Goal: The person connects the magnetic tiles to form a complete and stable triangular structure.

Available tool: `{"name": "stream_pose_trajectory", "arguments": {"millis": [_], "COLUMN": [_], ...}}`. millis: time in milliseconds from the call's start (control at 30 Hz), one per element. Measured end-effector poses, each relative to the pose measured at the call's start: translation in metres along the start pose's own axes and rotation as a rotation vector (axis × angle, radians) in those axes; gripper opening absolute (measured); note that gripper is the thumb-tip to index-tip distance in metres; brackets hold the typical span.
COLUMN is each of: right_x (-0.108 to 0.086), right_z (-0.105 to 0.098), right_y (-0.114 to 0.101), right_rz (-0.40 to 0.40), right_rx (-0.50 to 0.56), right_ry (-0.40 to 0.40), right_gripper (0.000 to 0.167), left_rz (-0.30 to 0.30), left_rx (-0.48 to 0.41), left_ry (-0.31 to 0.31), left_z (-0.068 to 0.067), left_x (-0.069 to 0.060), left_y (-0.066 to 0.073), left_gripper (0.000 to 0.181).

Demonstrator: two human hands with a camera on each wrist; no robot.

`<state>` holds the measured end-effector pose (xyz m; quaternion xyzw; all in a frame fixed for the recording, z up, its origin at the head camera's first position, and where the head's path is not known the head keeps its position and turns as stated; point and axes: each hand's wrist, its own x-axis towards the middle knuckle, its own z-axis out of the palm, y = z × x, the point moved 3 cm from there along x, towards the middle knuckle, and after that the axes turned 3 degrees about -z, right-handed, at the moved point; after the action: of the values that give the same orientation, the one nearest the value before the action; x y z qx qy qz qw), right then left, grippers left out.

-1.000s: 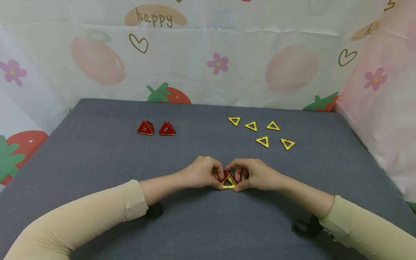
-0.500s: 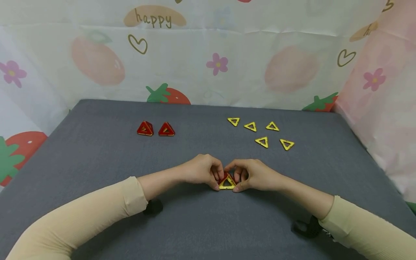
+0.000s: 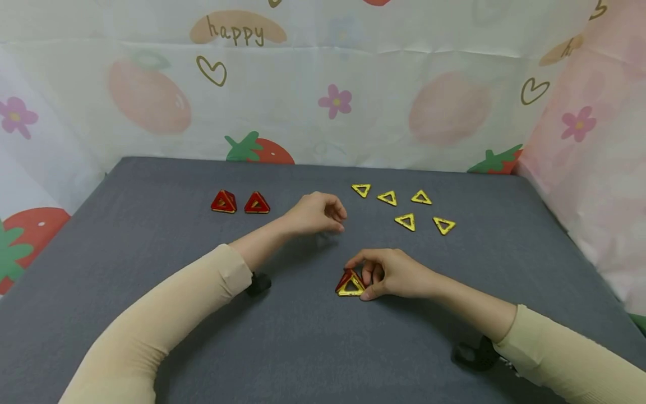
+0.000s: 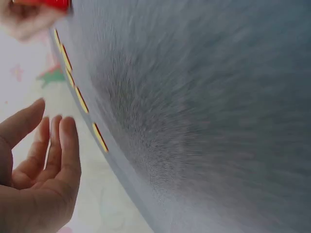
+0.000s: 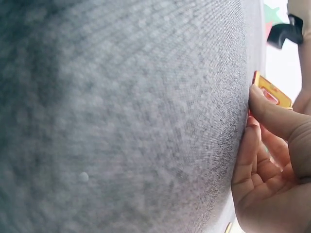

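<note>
Fingers and thumb of the right hand (image 3: 396, 273) pinch a red-and-yellow triangular pyramid (image 3: 345, 283) at its right side, on grey cloth (image 3: 303, 348). The left hand (image 3: 315, 214) hovers, thumb parted from loosely bent fingers, between two red pyramids (image 3: 222, 203) and five yellow triangular frames (image 3: 411, 222). "Happy" reads on the printed backdrop (image 3: 282, 84).

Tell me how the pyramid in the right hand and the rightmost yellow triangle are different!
The pyramid stands up; the yellow triangle lies flat on the table. The right hand holds the pyramid; no hand touches the yellow triangle. The pyramid shows red and yellow sides, but the yellow triangle's top is yellow. Both have a yellow three-sided face with a hole.
</note>
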<state>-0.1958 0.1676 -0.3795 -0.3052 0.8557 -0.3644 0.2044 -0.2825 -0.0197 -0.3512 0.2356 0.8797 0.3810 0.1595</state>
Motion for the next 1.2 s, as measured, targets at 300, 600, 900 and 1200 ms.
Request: {"name": "stream_pose_trajectory", "arguments": {"millis": [300, 600, 900, 1200], "right_x": [0.000, 0.000, 0.001, -0.001], "right_z": [0.001, 0.001, 0.002, 0.001], "right_y": [-0.001, -0.002, 0.000, -0.001], "right_rz": [0.009, 0.006, 0.000, -0.003], "right_rx": [-0.001, -0.019, -0.013, -0.026], "right_ry": [0.002, 0.003, 0.006, 0.007], "right_gripper": [0.050, 0.050, 0.050, 0.050], "left_rz": [-0.065, -0.119, -0.175, -0.221], "left_rx": [-0.016, -0.022, 0.102, 0.248], "left_ry": [0.232, 0.245, 0.083, 0.020], "left_z": [-0.005, -0.002, 0.001, 0.005], "left_x": [0.044, 0.082, 0.105, 0.109], "left_y": [-0.007, -0.007, -0.008, -0.002], "left_gripper": [0.034, 0.046, 0.058, 0.055]}}
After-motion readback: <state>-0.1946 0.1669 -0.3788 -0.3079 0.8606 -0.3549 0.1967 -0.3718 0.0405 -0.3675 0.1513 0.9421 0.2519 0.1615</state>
